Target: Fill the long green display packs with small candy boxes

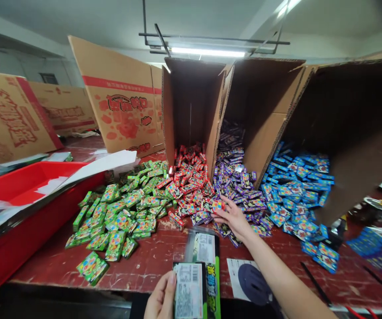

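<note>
Left hand (160, 297) grasps the pouch (198, 270) at the near edge of the table (154, 259). Right hand (233, 218) apparently pinches a red packet (218, 205); open surface lies beneath.

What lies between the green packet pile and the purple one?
In the head view, red packets spilled from a tipped carton fill that stretch, touching the green pile and the purple pile; the right hand reaches their near edge.

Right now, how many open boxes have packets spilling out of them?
3: left box with red packets, middle box with purple packets, right box with blue packets. Other cartons stand left; their contents are hidden.
</note>
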The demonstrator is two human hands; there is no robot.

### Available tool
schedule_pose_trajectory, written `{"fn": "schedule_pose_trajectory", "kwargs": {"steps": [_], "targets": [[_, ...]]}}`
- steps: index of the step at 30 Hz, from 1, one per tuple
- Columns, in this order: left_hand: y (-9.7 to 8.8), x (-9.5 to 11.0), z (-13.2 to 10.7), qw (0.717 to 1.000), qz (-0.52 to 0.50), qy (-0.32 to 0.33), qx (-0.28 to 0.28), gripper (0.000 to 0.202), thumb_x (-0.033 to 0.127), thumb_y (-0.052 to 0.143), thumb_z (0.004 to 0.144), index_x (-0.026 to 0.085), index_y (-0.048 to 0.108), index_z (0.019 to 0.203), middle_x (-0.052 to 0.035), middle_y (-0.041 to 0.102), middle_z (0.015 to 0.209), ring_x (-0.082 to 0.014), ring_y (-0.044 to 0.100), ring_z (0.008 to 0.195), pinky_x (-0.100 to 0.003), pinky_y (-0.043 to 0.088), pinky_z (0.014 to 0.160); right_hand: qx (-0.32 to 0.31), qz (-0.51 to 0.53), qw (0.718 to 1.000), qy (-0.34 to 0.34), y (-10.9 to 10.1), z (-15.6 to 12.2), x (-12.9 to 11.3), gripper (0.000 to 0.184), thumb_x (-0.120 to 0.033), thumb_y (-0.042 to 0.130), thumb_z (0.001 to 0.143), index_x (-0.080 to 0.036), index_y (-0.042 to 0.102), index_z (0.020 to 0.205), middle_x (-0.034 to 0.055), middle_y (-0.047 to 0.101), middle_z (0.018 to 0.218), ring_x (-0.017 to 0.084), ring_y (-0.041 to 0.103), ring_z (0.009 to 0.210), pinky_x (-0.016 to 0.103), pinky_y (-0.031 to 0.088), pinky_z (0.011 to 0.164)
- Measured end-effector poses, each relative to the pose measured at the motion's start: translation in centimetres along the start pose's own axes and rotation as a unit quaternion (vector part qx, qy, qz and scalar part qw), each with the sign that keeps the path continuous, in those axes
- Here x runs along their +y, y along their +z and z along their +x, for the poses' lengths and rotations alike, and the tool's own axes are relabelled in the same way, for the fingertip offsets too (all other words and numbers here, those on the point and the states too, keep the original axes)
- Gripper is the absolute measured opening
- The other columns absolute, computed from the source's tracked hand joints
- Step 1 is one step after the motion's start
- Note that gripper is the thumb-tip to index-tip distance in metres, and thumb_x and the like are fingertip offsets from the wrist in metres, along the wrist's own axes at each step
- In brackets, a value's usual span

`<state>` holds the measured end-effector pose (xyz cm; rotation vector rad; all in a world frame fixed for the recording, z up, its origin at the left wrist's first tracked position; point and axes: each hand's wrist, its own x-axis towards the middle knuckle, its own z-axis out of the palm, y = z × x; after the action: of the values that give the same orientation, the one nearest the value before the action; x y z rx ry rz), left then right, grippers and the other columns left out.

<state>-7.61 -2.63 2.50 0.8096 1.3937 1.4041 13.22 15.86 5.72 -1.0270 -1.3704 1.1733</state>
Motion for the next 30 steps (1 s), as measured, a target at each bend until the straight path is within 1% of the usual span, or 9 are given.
{"fn": "schedule_pose_trajectory", "kwargs": {"steps": [4,6,8,12,17,20,23,28,30], "targets": [[1.2,0.4,-0.5,0.998,-0.028,0.0,-0.05,0.042,0.054,0.065,0.069,0.017,0.068,0.089,-0.0049,0.072,0.085,-0.0229,0.064,0.08,-0.027,0.05,0.072,-0.07,0.17,0.975,0.121,1.5,-5.1,-1.6,0.037,-0.034,0.07,0.069,-0.021,0.057,0.101,0.0008,0.066,0.076,0.018,0.066,0.067,0.031,0.052,0.063],[1.8,0.5,-1.0,0.997,-0.043,0.009,-0.062,0.04,0.052,0.062,0.073,0.017,0.068,0.09,-0.0051,0.072,0.084,-0.0223,0.064,0.078,-0.026,0.05,0.069,-0.066,0.159,0.981,0.091,3.0,-6.9,-1.8,0.029,-0.036,0.07,0.07,-0.02,0.06,0.092,0.0019,0.067,0.076,0.019,0.066,0.068,0.032,0.052,0.065],[2.0,0.7,-1.5,0.996,-0.044,0.021,-0.072,0.038,0.05,0.06,0.076,0.016,0.067,0.091,-0.0052,0.071,0.085,-0.0221,0.063,0.079,-0.027,0.049,0.068,-0.06,0.1,0.993,0.016,4.2,-8.2,-1.9,0.031,-0.037,0.069,0.073,-0.022,0.061,0.098,0.0046,0.067,0.091,0.021,0.064,0.084,0.036,0.049,0.079],[1.7,0.7,-2.1,0.996,-0.042,0.034,-0.077,0.034,0.047,0.056,0.08,0.017,0.065,0.093,-0.0044,0.07,0.083,-0.0208,0.062,0.077,-0.026,0.047,0.068,-0.148,-0.088,0.981,-0.087,4.1,-9.8,-2.2,0.031,-0.036,0.06,0.081,-0.025,0.062,0.111,0.0074,0.062,0.11,0.025,0.05,0.11,0.041,0.035,0.098],[1.9,0.2,-2.4,0.995,-0.067,0.048,-0.06,0.034,0.048,0.056,0.079,0.016,0.065,0.085,-0.0025,0.067,0.071,-0.0182,0.059,0.066,-0.025,0.045,0.063,-0.214,-0.148,0.961,-0.09,3.1,-10.0,-2.7,0.025,-0.039,0.057,0.082,-0.021,0.066,0.098,0.0056,0.06,0.086,0.02,0.057,0.081,0.032,0.046,0.075],[1.9,0.1,-2.5,0.994,-0.06,0.053,-0.075,0.035,0.05,0.055,0.079,0.016,0.064,0.081,-0.0003,0.063,0.064,-0.016,0.055,0.06,-0.024,0.044,0.059,-0.211,-0.153,0.963,-0.075,4.1,-9.1,-3.4,0.037,-0.04,0.063,0.078,-0.021,0.061,0.109,0.0056,0.061,0.09,0.02,0.056,0.084,0.033,0.045,0.078],[1.2,0.4,-2.4,0.994,-0.043,0.057,-0.078,0.035,0.05,0.053,0.081,0.016,0.064,0.086,-0.0023,0.065,0.072,-0.0172,0.057,0.066,-0.024,0.044,0.062,-0.241,-0.164,0.954,-0.074,5.3,-7.7,-4.5,0.039,-0.041,0.062,0.078,-0.022,0.062,0.112,0.0075,0.063,0.099,0.023,0.055,0.093,0.038,0.04,0.087],[0.0,0.4,-1.8,0.995,-0.049,0.061,-0.056,0.034,0.047,0.053,0.082,0.017,0.067,0.091,-0.0039,0.068,0.077,-0.0184,0.058,0.07,-0.025,0.045,0.066,-0.349,-0.197,0.913,-0.07,6.5,-6.4,-5.2,0.026,-0.041,0.063,0.079,-0.02,0.072,0.092,0.0061,0.063,0.082,0.02,0.056,0.082,0.035,0.042,0.078],[-0.4,0.0,-1.5,0.995,-0.064,0.057,-0.05,0.035,0.047,0.052,0.082,0.017,0.067,0.09,-0.003,0.067,0.074,-0.0176,0.057,0.067,-0.024,0.044,0.064,-0.352,-0.219,0.906,-0.082,7.1,-6.3,-4.7,0.027,-0.042,0.06,0.081,-0.018,0.072,0.075,0.005,0.06,0.078,0.019,0.054,0.079,0.033,0.041,0.075]]}}
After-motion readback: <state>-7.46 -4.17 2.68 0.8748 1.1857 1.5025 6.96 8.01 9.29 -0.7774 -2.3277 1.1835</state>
